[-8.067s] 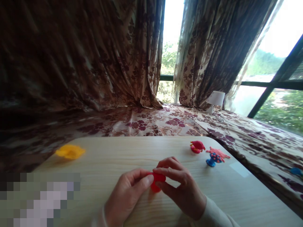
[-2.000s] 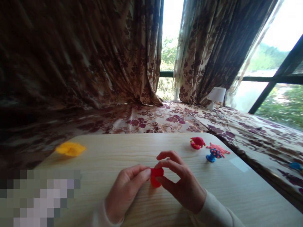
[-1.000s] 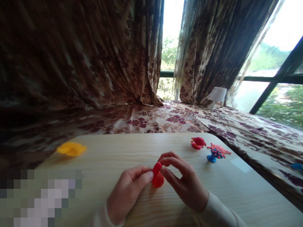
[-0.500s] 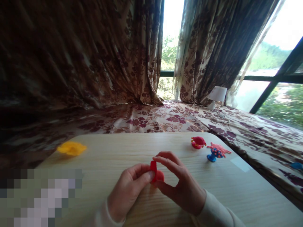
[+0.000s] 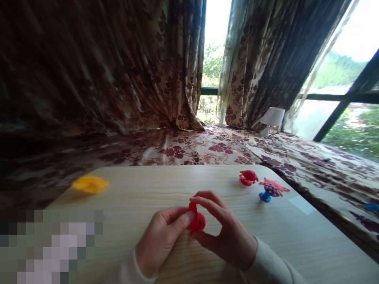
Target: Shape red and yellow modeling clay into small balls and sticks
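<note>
Between my hands, just above the table, is a small red clay piece (image 5: 201,222), with a thin flat part standing up on its left and a rounded lump on its right. My left hand (image 5: 162,235) pinches the flat part between thumb and fingers. Curved around the piece from the right, my right hand (image 5: 226,228) has a fingertip at the top edge of the flat part and its thumb at the bottom. The fingers partly hide the red piece's underside.
On the pale wooden table (image 5: 142,185), a yellow clay shape (image 5: 90,184) lies far left. Toward the right back are a crimson clay figure (image 5: 249,177), a blue stand with pink-dotted top (image 5: 269,192) and a pink flat piece (image 5: 276,184). A white lamp (image 5: 272,117) stands beyond.
The red clay piece has tilted slightly between my fingers, and more of its rounded lump shows. My right thumb has shifted a little left and down along its lower edge.
</note>
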A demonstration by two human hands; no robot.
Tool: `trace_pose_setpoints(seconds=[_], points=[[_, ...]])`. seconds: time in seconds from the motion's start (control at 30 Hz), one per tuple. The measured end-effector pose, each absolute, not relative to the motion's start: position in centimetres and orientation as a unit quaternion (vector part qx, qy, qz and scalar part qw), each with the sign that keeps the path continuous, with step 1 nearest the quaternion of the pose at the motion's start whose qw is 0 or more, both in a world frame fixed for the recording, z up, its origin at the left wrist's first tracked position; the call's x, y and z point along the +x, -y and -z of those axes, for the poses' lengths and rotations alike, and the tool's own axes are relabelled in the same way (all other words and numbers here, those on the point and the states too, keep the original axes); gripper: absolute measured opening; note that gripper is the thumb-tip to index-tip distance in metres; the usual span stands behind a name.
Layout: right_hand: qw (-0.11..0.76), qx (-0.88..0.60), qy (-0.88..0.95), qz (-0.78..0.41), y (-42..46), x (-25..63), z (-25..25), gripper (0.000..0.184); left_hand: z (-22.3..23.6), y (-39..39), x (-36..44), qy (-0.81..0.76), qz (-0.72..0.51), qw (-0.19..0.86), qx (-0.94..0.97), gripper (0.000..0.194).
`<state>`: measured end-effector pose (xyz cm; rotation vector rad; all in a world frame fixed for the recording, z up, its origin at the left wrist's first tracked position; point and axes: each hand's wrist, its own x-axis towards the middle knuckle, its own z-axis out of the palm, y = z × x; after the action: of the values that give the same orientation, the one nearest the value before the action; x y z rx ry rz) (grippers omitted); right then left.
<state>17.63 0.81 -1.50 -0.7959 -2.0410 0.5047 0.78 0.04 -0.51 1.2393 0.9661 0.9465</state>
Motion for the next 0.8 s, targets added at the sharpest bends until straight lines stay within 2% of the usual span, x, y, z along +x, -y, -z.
trace_pose_setpoints(seconds=[0.3,0.53,0.8], points=[[0.428,-0.31,0.823,-0.208,-0.79,17.47,1.35,0.055,0.2,0.0,0.8,-0.422,-0.409,0.602,0.541,0.022],[0.431,-0.303,0.821,-0.218,-0.81,17.41,1.28,0.045,-0.18,0.22,0.87,-0.424,-0.403,0.605,0.541,0.022],[0.423,-0.3,0.825,-0.223,-0.77,17.33,1.21,0.049,-0.12,0.21,0.91,-0.426,-0.393,0.605,0.546,0.022]])
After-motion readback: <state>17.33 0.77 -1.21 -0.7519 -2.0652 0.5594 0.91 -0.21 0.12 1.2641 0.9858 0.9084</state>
